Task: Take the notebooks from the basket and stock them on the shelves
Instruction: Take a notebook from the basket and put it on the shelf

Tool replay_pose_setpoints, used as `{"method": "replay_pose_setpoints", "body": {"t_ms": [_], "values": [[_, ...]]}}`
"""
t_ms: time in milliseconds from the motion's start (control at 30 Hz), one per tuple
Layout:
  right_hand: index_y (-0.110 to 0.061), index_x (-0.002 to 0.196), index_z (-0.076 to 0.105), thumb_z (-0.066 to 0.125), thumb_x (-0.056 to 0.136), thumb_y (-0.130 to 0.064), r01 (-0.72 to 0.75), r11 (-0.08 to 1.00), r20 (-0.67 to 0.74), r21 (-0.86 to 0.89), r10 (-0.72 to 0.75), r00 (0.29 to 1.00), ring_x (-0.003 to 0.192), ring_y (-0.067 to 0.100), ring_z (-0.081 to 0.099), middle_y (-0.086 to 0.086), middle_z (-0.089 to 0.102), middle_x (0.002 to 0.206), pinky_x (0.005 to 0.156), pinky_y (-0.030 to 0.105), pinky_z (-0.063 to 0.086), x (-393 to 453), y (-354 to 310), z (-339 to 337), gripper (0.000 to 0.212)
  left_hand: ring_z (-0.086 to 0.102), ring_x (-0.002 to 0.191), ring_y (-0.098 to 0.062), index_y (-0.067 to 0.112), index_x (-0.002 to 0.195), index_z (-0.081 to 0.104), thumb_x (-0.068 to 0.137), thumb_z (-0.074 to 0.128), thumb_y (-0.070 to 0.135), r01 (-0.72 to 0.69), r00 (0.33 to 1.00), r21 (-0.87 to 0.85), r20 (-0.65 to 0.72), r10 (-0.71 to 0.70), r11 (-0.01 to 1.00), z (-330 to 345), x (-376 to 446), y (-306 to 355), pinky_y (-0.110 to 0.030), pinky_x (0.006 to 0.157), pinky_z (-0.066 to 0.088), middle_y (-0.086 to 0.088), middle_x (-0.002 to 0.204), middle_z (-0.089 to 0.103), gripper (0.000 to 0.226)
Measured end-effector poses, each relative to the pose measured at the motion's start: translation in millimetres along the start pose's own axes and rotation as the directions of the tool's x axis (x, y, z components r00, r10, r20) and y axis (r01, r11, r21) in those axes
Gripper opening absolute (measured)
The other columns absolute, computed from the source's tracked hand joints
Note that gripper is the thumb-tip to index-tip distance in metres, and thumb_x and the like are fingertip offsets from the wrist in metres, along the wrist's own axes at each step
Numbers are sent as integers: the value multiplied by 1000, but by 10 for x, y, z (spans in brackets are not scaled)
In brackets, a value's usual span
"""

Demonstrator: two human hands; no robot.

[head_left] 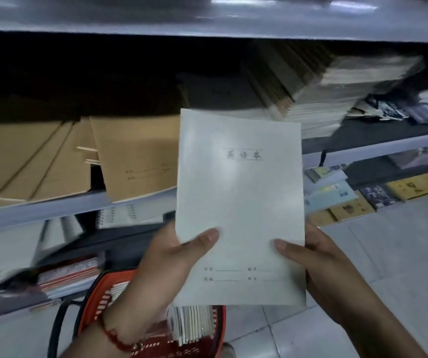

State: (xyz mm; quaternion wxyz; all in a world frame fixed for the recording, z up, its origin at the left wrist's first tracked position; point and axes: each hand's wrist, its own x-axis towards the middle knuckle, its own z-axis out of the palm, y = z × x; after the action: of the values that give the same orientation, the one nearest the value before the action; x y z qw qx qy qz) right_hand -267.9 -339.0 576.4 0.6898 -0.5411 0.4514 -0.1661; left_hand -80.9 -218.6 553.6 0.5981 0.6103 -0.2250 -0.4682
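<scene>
Both hands up: left hand (174, 257) and right hand (329, 270) pinch the pale grey-green paper notebook (240, 208) by its lower corners, long axis toward twelve o'clock, aimed at the grey metal shelf (52, 211), above the red plastic basket (99, 301) at six.

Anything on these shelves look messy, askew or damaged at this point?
Yes. The brown notebooks on the middle shelf lie fanned and skewed, one corner overhanging the edge. Right of the tall stack, some items sit jumbled. No damage is visible.

Smooth pale paper notebook (240, 202), red plastic basket (96, 303), seemingly metal shelf edge (39, 215).
</scene>
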Motion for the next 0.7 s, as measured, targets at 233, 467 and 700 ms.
{"method": "replay_pose_setpoints", "body": {"t_ms": [233,467,700], "values": [[-28,116,70,61,94,-9,83,994,-99,-73,-90,991,105,12,69,-12,74,109,95,35,50,487,-578,-30,30,72,98,-10,27,128,58,94,58,2,-130,990,-15,-49,129,991,128,457,491,-23,71,58,11,109,75,42],[-24,133,59,56,98,-18,192,807,-105,-558,-299,949,99,13,60,-8,67,119,66,17,40,1301,-1116,-191,35,60,52,3,68,118,23,99,56,11,-244,953,343,-87,289,907,298,801,731,-15,44,43,37,72,63,69],[-26,143,44,60,95,-37,121,396,-128,-910,-546,828,90,26,58,8,54,129,72,30,41,1744,-1099,-179,52,56,65,-5,23,153,35,100,53,33,-126,904,842,-121,410,525,470,1130,702,-22,56,40,0,84,62,57]]}}
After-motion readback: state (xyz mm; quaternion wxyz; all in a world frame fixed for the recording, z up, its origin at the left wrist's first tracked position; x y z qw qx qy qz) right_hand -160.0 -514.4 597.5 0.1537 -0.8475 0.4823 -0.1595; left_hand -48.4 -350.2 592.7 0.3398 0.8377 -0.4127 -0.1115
